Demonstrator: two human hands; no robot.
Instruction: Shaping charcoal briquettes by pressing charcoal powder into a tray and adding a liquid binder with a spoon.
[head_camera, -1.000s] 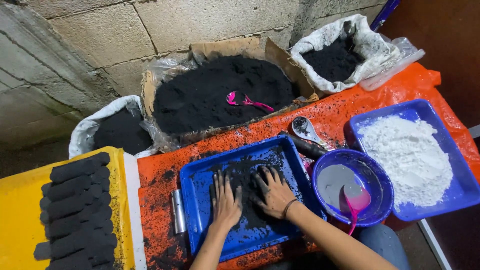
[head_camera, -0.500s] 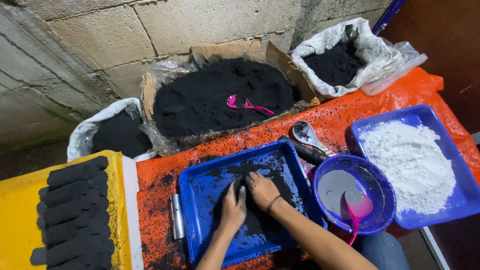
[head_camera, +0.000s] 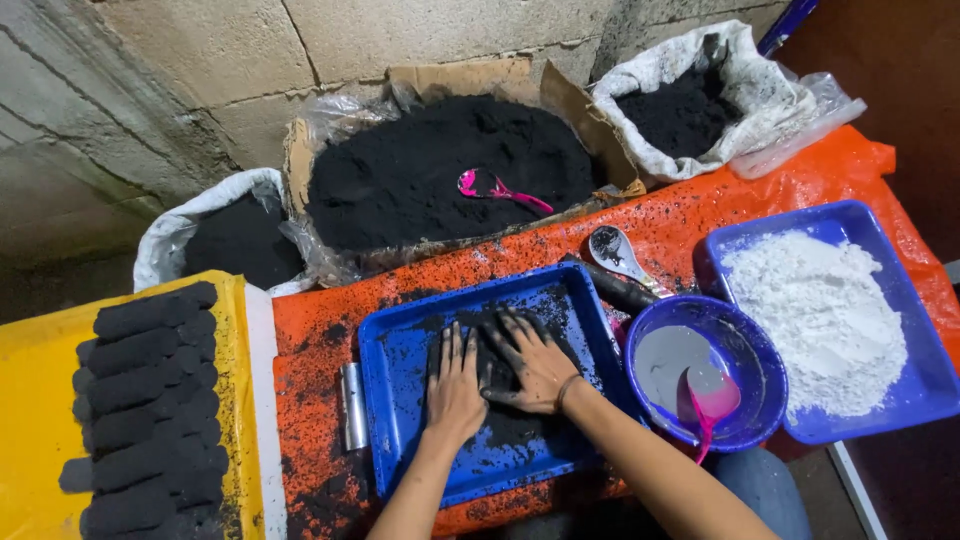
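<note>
Flat, open-palmed grip: both hands, left (head_camera: 455, 385) and right (head_camera: 535, 362), pressed black paste (head_camera: 500, 425) into the blue tray (head_camera: 395, 370), seemingly mid-kneading; gathering it would come next.

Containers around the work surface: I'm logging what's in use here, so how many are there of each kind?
Blue trays: 2, one under the hands, one with white powder
Blue round bowl: 1
White sacks of black powder: 2
Cardboard box of black powder: 1
Yellow tray with black logs: 1
Total: 7
</note>
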